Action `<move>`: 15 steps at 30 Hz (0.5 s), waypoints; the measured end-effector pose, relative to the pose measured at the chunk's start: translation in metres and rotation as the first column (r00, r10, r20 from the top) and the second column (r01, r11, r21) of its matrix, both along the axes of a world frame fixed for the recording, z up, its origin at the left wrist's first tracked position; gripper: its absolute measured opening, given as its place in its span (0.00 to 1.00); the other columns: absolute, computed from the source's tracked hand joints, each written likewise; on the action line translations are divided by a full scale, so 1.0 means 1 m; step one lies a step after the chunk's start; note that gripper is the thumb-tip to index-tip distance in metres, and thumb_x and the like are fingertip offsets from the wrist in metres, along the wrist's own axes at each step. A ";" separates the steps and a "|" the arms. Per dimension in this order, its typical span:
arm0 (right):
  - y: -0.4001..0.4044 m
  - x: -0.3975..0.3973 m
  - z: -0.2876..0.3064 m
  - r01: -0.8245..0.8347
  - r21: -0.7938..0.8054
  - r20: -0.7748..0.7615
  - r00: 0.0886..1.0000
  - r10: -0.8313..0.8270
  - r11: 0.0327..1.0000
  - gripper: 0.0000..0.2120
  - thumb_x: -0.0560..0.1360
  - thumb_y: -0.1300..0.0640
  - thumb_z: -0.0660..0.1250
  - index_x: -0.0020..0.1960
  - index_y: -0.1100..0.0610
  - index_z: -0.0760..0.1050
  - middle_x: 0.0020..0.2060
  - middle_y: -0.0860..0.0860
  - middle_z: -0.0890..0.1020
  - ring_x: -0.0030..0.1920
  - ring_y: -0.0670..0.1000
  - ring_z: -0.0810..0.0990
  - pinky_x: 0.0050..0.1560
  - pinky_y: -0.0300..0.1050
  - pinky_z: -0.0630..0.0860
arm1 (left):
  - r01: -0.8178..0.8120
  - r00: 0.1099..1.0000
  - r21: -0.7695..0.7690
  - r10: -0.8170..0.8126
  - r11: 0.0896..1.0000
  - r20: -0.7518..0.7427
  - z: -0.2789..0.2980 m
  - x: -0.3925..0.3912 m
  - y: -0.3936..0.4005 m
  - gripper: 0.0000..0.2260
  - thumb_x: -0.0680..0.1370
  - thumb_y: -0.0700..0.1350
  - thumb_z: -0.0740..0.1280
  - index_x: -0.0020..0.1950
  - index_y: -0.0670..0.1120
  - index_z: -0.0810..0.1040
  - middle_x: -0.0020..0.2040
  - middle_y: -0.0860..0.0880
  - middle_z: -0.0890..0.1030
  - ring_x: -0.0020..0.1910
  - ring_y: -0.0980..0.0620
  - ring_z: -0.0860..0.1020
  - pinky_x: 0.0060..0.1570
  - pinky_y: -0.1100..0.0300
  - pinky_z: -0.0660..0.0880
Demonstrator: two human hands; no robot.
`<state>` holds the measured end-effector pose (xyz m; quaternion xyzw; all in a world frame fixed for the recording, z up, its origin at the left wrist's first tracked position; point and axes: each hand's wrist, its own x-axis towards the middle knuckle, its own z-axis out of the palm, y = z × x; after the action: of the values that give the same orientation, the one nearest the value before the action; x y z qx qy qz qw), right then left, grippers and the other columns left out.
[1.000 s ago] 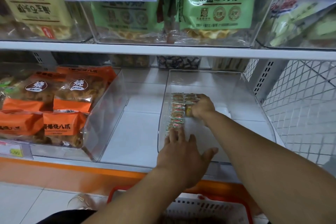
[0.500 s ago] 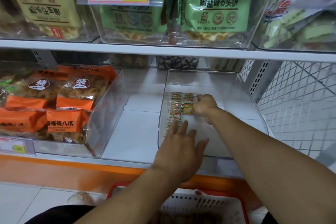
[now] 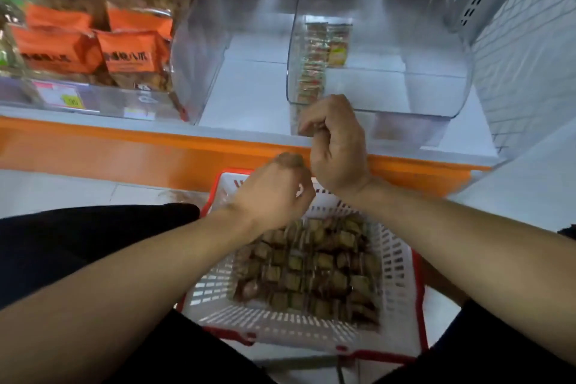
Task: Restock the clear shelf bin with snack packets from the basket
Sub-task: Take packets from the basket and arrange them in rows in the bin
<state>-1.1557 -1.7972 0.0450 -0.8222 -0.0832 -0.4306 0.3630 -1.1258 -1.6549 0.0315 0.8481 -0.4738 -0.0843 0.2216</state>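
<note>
Row of small colourful snack packets (image 3: 312, 61) runs front-to-back along the clear plastic shelf bin (image 3: 436, 97) left wall. Both hands' fingers curled: right hand (image 3: 336, 146), left hand (image 3: 274, 193); contents indiscernible.

Far left of your fingers, the orange packs (image 3: 129, 54) carry blurred Chinese print; the price tag (image 3: 59, 96) below is unreadable.

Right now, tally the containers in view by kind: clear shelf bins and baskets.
Clear shelf bins: 2, the one being restocked and the one with orange bags
Baskets: 1, white with red rim
Total: 3
</note>
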 end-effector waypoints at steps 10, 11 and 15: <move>-0.011 -0.107 -0.204 -0.515 -0.144 -0.982 -0.035 -0.188 0.845 0.25 0.80 0.60 0.63 0.76 0.51 0.66 0.74 0.56 0.67 0.73 0.61 0.66 0.71 0.54 0.69 | 0.093 0.842 0.687 0.312 0.721 -0.441 -0.200 -0.070 0.048 0.22 0.82 0.48 0.65 0.75 0.43 0.70 0.69 0.39 0.77 0.66 0.39 0.77 0.65 0.48 0.73; -0.008 -0.110 -0.215 -0.564 -0.152 -0.975 -0.049 -0.217 0.811 0.29 0.79 0.62 0.62 0.78 0.50 0.63 0.75 0.57 0.64 0.75 0.62 0.63 0.71 0.57 0.68 | 0.079 0.853 0.699 0.315 0.711 -0.417 -0.215 -0.078 0.051 0.23 0.81 0.49 0.64 0.75 0.44 0.69 0.70 0.39 0.76 0.67 0.39 0.75 0.67 0.46 0.73; 0.007 -0.106 -0.248 -0.602 -0.129 -0.947 -0.160 -0.277 0.788 0.33 0.81 0.64 0.58 0.82 0.47 0.52 0.80 0.58 0.53 0.77 0.67 0.56 0.73 0.65 0.62 | 0.123 0.910 0.664 0.183 0.737 -0.372 -0.257 -0.092 0.055 0.29 0.82 0.48 0.61 0.82 0.46 0.57 0.78 0.40 0.64 0.74 0.37 0.65 0.71 0.45 0.66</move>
<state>-1.2615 -1.7898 -0.2033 -0.8922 -0.0183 0.4420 0.0910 -1.2175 -1.5996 -0.2254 0.8400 -0.3388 -0.4237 -0.0043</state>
